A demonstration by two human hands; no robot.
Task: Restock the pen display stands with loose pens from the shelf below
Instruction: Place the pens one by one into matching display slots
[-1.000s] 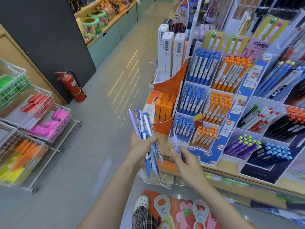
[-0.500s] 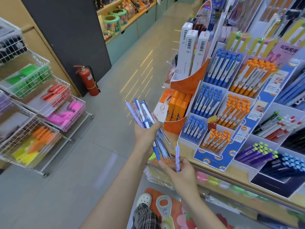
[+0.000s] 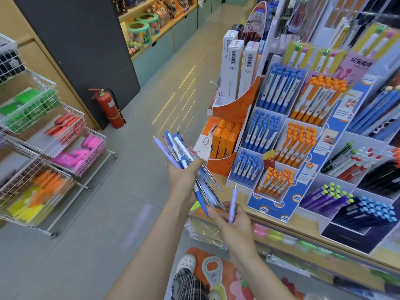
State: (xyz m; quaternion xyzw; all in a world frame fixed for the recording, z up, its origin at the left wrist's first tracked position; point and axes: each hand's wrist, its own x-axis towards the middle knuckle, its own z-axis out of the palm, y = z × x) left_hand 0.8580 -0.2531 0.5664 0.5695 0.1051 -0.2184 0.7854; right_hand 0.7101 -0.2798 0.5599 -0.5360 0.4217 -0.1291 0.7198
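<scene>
Right hand (image 3: 234, 224) fingers (image 3: 216, 215) pinch a single lilac pen (image 3: 233, 202), upright, tip raised just below the display stand (image 3: 279, 152). Left hand (image 3: 184, 180) fingers wrap a fanned bundle of loose pens (image 3: 179, 152), beside the stand's orange boxes (image 3: 223, 139). Stand sits on the wooden shelf (image 3: 303, 230); red fire extinguisher (image 3: 109, 109) across the aisle.

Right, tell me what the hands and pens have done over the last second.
The right hand has turned its single lilac pen more upright and drawn close under the left hand's bundle of pens; its fingers now touch the bundle's lower tips. The view also swung, so the blue-and-orange display stand sits further right. Both grips are unchanged, and no pen has gone into the stand.
</scene>
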